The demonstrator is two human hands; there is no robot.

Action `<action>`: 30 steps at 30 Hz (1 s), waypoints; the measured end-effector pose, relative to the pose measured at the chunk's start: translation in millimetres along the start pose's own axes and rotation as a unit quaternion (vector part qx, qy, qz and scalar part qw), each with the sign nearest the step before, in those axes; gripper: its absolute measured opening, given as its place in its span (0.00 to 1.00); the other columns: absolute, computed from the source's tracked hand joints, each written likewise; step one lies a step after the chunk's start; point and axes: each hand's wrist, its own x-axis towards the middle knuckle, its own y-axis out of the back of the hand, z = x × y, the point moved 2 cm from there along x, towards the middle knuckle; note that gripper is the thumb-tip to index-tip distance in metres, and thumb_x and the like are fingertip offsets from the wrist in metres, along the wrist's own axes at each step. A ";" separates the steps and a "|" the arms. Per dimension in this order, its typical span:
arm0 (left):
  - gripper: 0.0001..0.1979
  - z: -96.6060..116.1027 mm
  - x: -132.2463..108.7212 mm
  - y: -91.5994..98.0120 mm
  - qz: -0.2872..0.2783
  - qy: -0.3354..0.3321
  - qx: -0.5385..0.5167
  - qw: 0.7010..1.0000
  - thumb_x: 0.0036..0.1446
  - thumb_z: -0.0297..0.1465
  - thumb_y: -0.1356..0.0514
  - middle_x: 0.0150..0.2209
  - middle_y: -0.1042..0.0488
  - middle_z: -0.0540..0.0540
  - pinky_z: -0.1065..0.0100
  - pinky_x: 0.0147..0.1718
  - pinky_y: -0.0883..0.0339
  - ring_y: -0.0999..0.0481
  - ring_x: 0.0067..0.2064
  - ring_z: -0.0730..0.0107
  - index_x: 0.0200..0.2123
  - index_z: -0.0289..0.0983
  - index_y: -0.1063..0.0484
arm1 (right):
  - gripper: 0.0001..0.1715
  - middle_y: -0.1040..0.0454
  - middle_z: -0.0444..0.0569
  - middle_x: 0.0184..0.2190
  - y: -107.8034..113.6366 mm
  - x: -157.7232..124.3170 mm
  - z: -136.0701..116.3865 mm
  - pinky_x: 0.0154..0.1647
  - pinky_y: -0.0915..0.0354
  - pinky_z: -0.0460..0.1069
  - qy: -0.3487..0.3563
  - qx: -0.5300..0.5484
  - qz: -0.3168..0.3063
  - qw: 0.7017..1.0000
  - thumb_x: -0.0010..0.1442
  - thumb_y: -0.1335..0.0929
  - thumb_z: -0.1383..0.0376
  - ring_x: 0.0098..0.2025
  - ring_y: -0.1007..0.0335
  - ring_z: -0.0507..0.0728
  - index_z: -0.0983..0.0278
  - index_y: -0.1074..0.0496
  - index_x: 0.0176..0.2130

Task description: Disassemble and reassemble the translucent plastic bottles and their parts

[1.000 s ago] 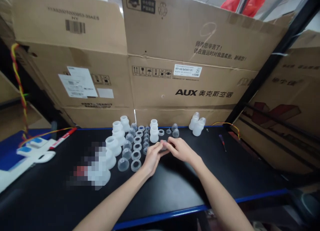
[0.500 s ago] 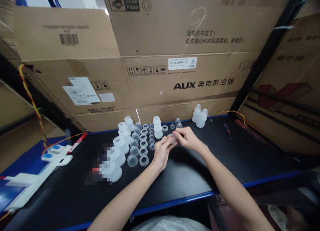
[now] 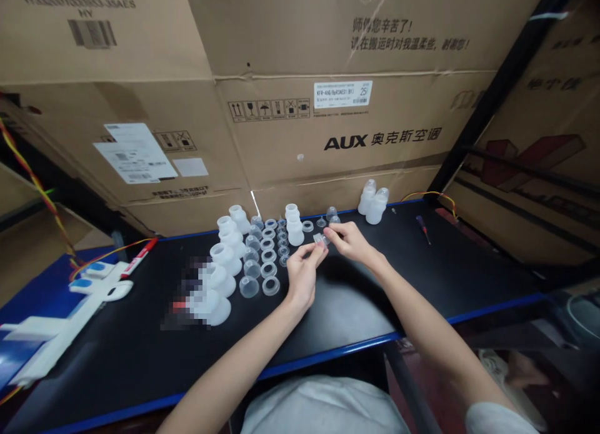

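Observation:
Above the black table, my left hand (image 3: 304,270) pinches a small clear bottle collar ring (image 3: 319,239) between thumb and fingers. My right hand (image 3: 351,241) closes its fingertips on a clear piece at the ring's right side, which looks like a bottle nipple; the fingers partly hide it. Just behind the hands are clear dome caps (image 3: 332,212), a loose nipple (image 3: 321,222) and another collar ring (image 3: 307,226). Left of my left hand stand white bottles (image 3: 294,231) without tops, one behind the other.
Rows of dome caps (image 3: 249,287), collar rings (image 3: 270,286) and small nipples (image 3: 284,260) lie at left beside several open white bottles (image 3: 225,259). Capped bottles (image 3: 374,207) stand at the back right, near a screwdriver (image 3: 423,229). A cardboard box (image 3: 262,165) walls the back.
The view has tipped downward. The ring has turned in my fingers so its side shows, and the clear piece in my right hand shows more at its right.

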 end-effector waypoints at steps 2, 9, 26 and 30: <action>0.22 1.3 3.8 4.8 -0.005 -0.022 0.030 0.999 0.49 0.43 0.19 0.39 0.16 0.45 0.51 0.58 0.20 0.14 0.46 0.61 0.36 0.34 0.19 | 0.35 0.42 0.40 0.20 -4.7 -1.1 3.0 0.30 0.50 0.49 -0.019 0.013 -0.031 0.999 0.76 0.38 0.44 0.25 0.50 0.51 0.60 0.39 0.24; 0.25 4.8 10.9 11.6 -0.043 -0.122 0.124 0.984 0.56 0.53 0.25 0.39 0.16 0.43 0.58 0.49 0.17 0.15 0.42 0.61 0.37 0.35 0.19 | 0.39 0.34 0.41 0.21 -15.3 -7.5 2.8 0.28 0.44 0.48 -0.101 0.115 -0.132 0.979 0.72 0.38 0.32 0.24 0.40 0.52 0.62 0.31 0.32; 0.20 18.3 28.0 18.3 -0.084 0.072 0.001 0.994 0.51 0.43 0.23 0.31 0.24 0.49 0.63 0.42 0.17 0.13 0.38 0.60 0.31 0.35 0.27 | 0.33 0.39 0.38 0.17 -19.6 0.1 32.5 0.21 0.44 0.47 -0.206 0.440 -0.018 0.874 0.62 0.24 0.38 0.19 0.43 0.50 0.61 0.32 0.27; 0.21 8.4 21.8 16.6 -0.097 0.105 0.049 0.989 0.54 0.45 0.25 0.33 0.21 0.46 0.63 0.40 0.17 0.12 0.36 0.59 0.37 0.35 0.25 | 0.35 0.38 0.39 0.19 -14.2 3.3 56.5 0.21 0.43 0.46 -0.238 0.380 0.086 0.890 0.58 0.23 0.35 0.20 0.41 0.50 0.62 0.28 0.30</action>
